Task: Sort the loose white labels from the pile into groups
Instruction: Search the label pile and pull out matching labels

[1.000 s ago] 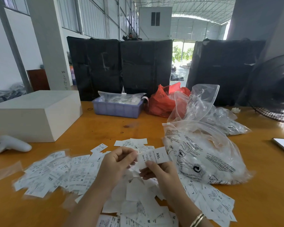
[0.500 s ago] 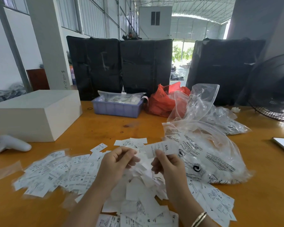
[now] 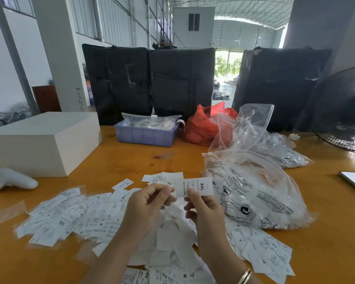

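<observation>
From the head camera, both hands are raised together over the pile of labels (image 3: 172, 238) on the orange tabletop (image 3: 326, 242). The right hand (image 3: 203, 210) pinches the lower edge of a white label (image 3: 197, 187) printed XXL, holding it up flat; the left hand (image 3: 150, 203) has its fingers curled, fingertips at the label's left edge. Left of the pile lies a spread of labels (image 3: 70, 216) face up. Right of the pile sits a clear plastic bag (image 3: 260, 193), touching it. Beyond the pile stand a lilac tray (image 3: 146, 136) and a white box (image 3: 43, 142).
</observation>
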Demonstrator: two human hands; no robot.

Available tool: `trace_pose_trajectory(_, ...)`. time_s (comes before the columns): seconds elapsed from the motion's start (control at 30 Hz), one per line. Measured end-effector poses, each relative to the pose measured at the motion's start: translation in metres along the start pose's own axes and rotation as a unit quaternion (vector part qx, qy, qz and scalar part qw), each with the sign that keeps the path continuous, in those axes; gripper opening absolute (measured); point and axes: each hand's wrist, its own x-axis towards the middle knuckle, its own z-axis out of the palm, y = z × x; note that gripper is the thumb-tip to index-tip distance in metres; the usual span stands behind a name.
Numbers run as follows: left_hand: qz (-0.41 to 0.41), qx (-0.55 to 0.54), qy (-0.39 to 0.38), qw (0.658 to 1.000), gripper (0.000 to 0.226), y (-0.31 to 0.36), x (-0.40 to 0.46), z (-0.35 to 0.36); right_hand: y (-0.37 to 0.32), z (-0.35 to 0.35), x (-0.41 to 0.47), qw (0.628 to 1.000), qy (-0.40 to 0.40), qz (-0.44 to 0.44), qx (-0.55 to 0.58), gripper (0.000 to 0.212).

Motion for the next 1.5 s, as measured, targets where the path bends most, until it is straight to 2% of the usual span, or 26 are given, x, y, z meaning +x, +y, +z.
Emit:
trace_pose_trajectory(0.17, -0.005, -0.001, 0.01, 1.0, 0.027, -0.0005, 0.0003, 0.0005, -0.0001, -0.0002, -0.0013, 1.0, -0.018, 0.023, -0.004, 0.01)
trace_pose_trajectory(0.33, -0.003, 0.004, 0.016, 1.0, 0.027, -0.0016, 0.0008, -0.0002, -0.0033, -0.0025, 0.0024, 0.998, -0.008, 0.036, 0.054, 0.008)
trace_pose_trajectory(0.73, -0.006, -0.003, 0.025, 1.0, 0.025, -0.0054, 0.0018, -0.0014, -0.001, -0.0013, 0.0016, 0.996, -0.031, 0.085, 0.023, 0.009)
trace_pose_trajectory(0.87, -0.015, -0.001, 0.05, 0.999, 0.025, -0.0054, 0.0028, -0.0023, 0.0, -0.0001, 0.0, 0.992, -0.052, 0.114, -0.004, 0.009)
trace_pose_trajectory(1.0, -0.022, -0.017, 0.04, 0.999, 0.024, -0.0026, 0.0032, -0.0023, 0.002, 0.001, 0.0, 0.993, -0.062, 0.098, -0.028, 0.012)
trace_pose_trajectory(1.13, -0.021, -0.036, 0.033, 0.999, 0.024, -0.0005, 0.0023, -0.002, -0.002, -0.0013, 0.0039, 0.994, -0.022, 0.07, 0.086, 0.011)
trace_pose_trajectory(1.23, -0.018, -0.038, 0.018, 0.999, 0.014, -0.0004, 0.0008, -0.0007, -0.0036, -0.0021, 0.0043, 0.988, -0.02, 0.08, 0.13, 0.013)
trace_pose_trajectory(1.3, -0.017, -0.037, 0.007, 0.999, 0.007, -0.0008, 0.0001, 0.0002, -0.0025, -0.0004, 0.0028, 0.988, -0.03, 0.082, 0.127, 0.013)
trace_pose_trajectory(1.5, -0.036, -0.063, 0.015, 0.997, 0.016, -0.0002, -0.0001, -0.0014, -0.0005, 0.0006, 0.001, 0.995, -0.033, 0.051, 0.073, 0.011)
